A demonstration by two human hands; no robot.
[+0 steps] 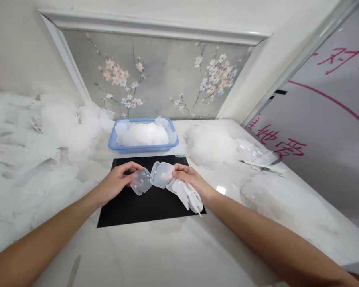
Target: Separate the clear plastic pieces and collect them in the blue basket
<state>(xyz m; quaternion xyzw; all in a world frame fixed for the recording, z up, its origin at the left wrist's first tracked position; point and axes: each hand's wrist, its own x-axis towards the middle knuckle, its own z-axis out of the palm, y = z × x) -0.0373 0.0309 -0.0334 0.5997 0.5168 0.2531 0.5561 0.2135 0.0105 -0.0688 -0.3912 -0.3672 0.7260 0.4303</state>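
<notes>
Between the fingers of my left hand (119, 179) is a translucent plastic piece (141, 182), flat and roughly square with rounded corners and small holes. My right hand (194, 179) pinches a similar translucent piece (161, 174), whose left edge meets or overlaps the first one. Below that piece, a fanned bunch of more such pieces (187, 197) hangs from my right hand. Both hands are over a black mat (137, 213) on the white table. How the two front pieces touch at their edges, I cannot tell exactly.
Behind the mat stands a blue basket (143, 149) filled with whitish pieces. A large heap (48, 127) spreads along the left, and another pile (209, 143) lies right of the basket. Clear plastic bags (257, 153) lie farther right, near a whiteboard (326, 119) with pink writing.
</notes>
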